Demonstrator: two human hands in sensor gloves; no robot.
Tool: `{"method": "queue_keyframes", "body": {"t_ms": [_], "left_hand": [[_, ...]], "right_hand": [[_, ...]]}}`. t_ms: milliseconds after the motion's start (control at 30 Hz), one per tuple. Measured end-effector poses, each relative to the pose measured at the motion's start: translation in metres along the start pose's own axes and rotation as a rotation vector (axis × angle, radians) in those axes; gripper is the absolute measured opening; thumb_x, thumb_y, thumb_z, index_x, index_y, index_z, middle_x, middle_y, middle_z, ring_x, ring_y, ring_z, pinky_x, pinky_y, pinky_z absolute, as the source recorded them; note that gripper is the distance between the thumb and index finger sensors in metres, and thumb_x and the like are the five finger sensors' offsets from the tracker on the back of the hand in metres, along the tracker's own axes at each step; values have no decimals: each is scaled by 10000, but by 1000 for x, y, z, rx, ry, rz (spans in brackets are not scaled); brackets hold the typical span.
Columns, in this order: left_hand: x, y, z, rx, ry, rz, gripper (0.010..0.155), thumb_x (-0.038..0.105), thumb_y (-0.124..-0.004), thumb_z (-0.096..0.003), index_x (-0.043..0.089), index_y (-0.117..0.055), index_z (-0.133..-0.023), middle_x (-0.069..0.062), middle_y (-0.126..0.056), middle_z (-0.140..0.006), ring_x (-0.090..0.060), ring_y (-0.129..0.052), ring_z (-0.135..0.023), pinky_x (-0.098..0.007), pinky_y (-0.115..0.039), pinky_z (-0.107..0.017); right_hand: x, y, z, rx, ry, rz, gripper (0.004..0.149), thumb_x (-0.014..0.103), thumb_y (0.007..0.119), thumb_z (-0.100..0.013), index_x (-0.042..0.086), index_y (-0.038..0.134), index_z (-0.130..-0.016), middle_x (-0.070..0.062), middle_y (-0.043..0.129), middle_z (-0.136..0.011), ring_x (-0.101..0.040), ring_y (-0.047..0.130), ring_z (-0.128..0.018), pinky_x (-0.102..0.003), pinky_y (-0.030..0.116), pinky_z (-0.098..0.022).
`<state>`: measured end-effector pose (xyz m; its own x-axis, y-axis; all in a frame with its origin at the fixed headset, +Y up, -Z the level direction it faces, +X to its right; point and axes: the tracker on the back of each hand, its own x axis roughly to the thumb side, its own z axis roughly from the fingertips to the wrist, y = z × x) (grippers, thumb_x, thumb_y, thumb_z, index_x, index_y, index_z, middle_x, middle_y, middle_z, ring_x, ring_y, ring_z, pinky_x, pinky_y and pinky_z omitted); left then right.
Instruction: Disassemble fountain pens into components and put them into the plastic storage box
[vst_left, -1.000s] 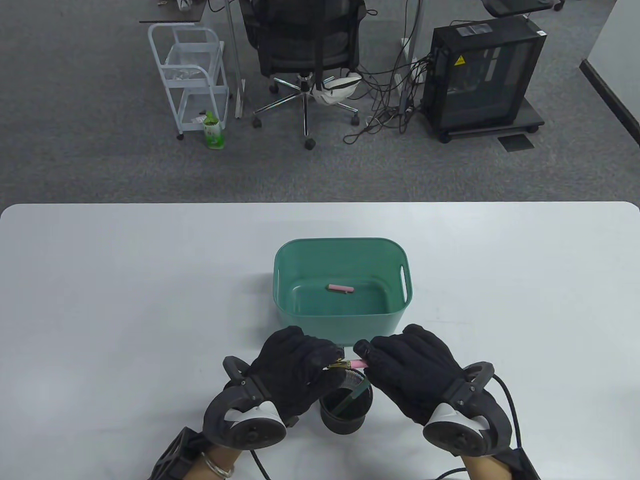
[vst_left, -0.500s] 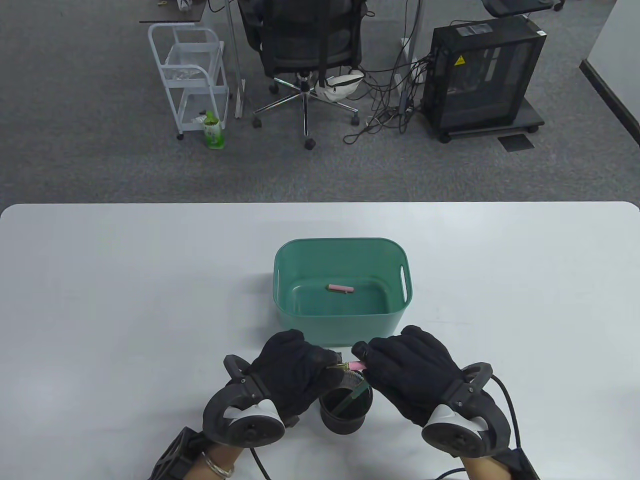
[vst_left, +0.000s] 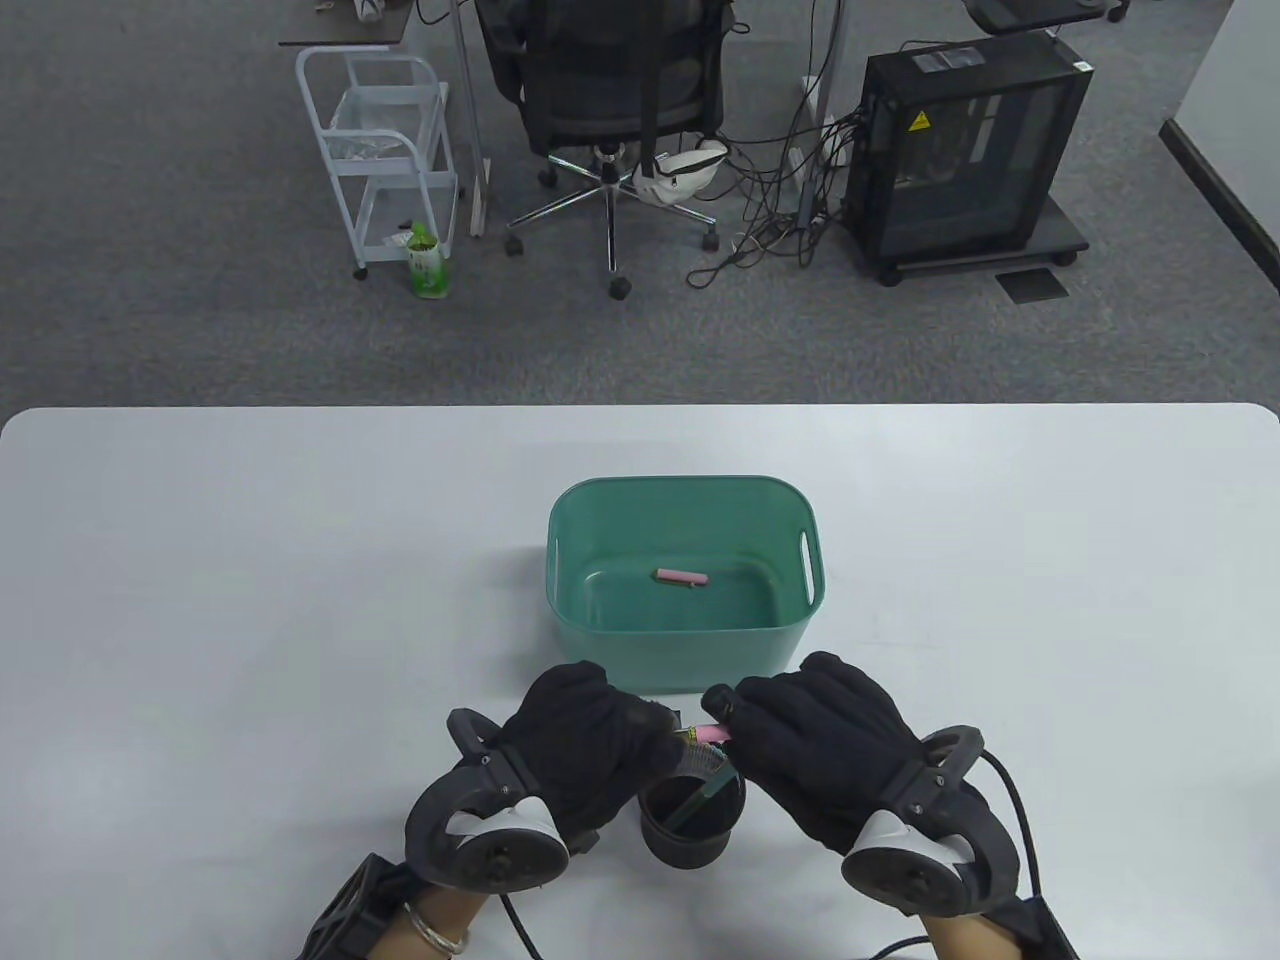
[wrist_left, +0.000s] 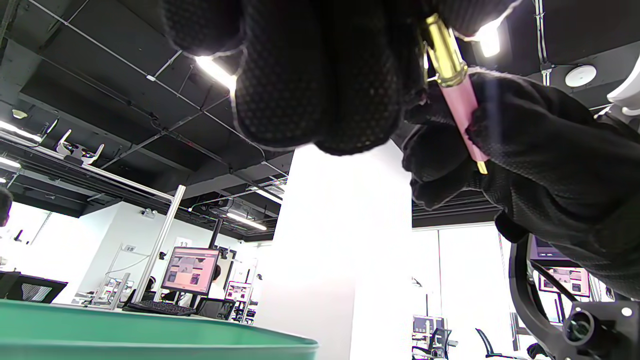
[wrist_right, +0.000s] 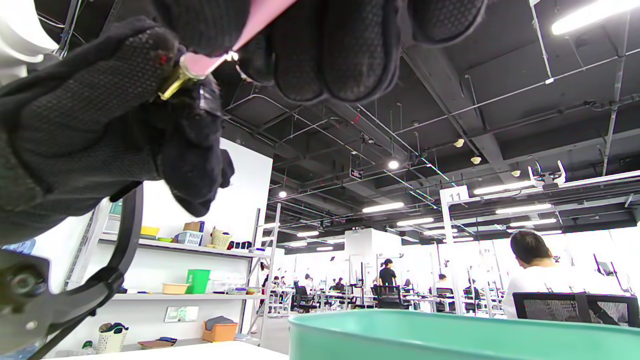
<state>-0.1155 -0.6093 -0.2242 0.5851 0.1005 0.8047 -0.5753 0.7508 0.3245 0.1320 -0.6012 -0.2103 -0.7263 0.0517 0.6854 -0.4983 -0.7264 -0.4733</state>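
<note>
Fingers (vst_left: 655, 722) of the left hand (vst_left: 585, 745) were curled round the gold-collared end of the pink fountain pen (vst_left: 706, 734), and the right hand (vst_left: 815, 740) pinched its pink barrel from the other side, both low in the middle of the table view, just in front of the box. Compared with the 2 earlier frames, little had shifted: the visible pink stretch between the gloves looked slightly shorter and the hands sat a touch closer together, which I judged to be a twisting grip being reset, not a part coming free. In the left wrist view the gold collar (wrist_left: 444, 57) met the barrel at the upper right with no gap that I could see, so the pen seemed to be in 1 piece at that joint. Just below the hands stood a black cup (vst_left: 692, 818) with a dark green pen (vst_left: 706, 795) leaning in it. Further up the frame, the green plastic storage box (vst_left: 685, 640) held 1 pink part (vst_left: 681, 577) on its floor, so most of the disassembly remained.
</note>
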Motion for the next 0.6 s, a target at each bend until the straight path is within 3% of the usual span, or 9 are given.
{"method": "queue_keyframes", "body": {"t_ms": [267, 400, 600], "left_hand": [[0, -1, 0, -21, 4, -12, 640, 611, -655, -623, 126, -727, -1035, -79, -946, -902, -262, -931, -783, -527, -640, -743], [1, -1, 0, -26, 2, -26, 601, 566, -717, -627, 140, -666, -1048, -70, -894, -961, -249, -898, -833, -521, -615, -768], [2, -1, 1, -17, -10, -25, 471, 482, -733, -653, 155, -701, -990, -47, -913, -925, -229, -915, -801, -511, -623, -764]], "right_hand": [[-1, 0, 0, -4, 4, 3, 435, 461, 719, -559, 328, 825, -959, 61, 865, -885, -147, 885, -759, -467, 645, -729], [-1, 0, 0, -7, 5, 7, 434, 460, 718, -560, 327, 823, -960, 62, 864, -886, -146, 886, -758, -467, 645, -729], [-1, -1, 0, -9, 5, 9, 436, 460, 717, -560, 325, 823, -961, 63, 864, -886, -147, 886, -757, -467, 645, -729]]}}
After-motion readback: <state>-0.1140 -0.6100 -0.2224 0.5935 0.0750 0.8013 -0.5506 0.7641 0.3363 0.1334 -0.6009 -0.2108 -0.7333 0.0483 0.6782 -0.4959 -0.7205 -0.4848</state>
